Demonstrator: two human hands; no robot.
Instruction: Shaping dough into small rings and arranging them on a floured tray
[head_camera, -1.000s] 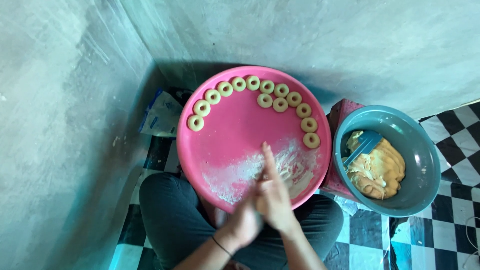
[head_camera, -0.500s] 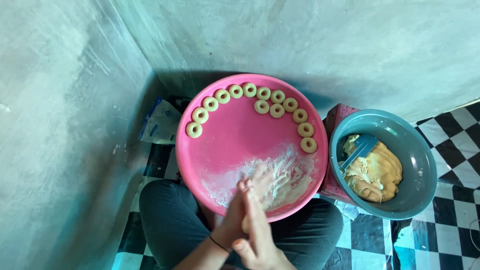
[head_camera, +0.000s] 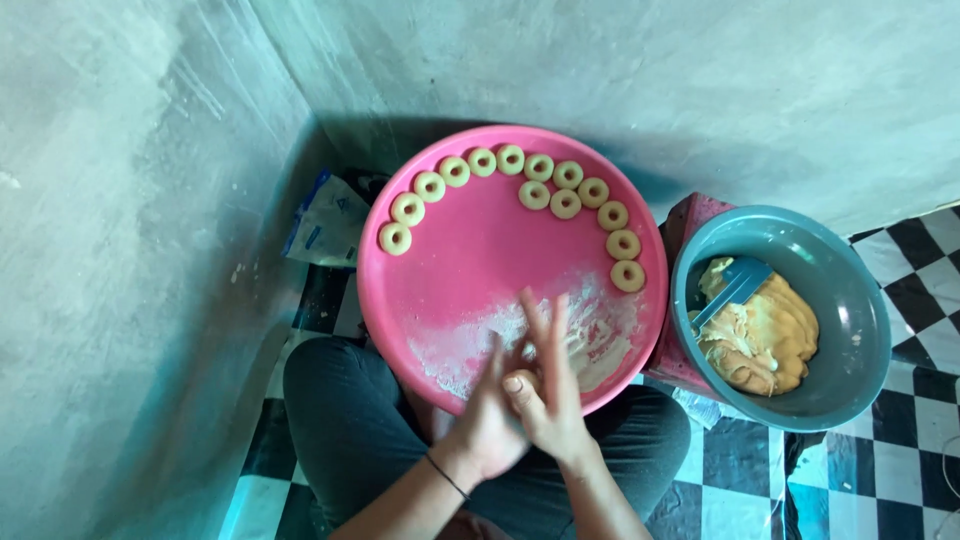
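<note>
Left of the round pink plastic tray (head_camera: 440, 290) lies a crumpled blue-white plastic bag (head_camera: 325, 220). Over the tray's floured near edge, left hand (head_camera: 487, 420) and right hand (head_camera: 548, 385) press palm to palm, fingers straight and together; anything between them is hidden, likely soft, sticky dough needing a light touch. Right of the tray, a teal plastic bowl (head_camera: 850, 300) holds yellow dough (head_camera: 765, 340).

The tray (head_camera: 440, 290) rests on the person's lap, in the corner between two walls. The dough rings (head_camera: 533, 193) lie in an arc along its far rim. The two hands (head_camera: 520, 400) are pressed together above its near edge. To the right stands the bowl (head_camera: 850, 300), with dough (head_camera: 760, 335) and a scraper (head_camera: 735, 288) in it. A bag (head_camera: 325, 220) lies on the floor left of the tray.
</note>
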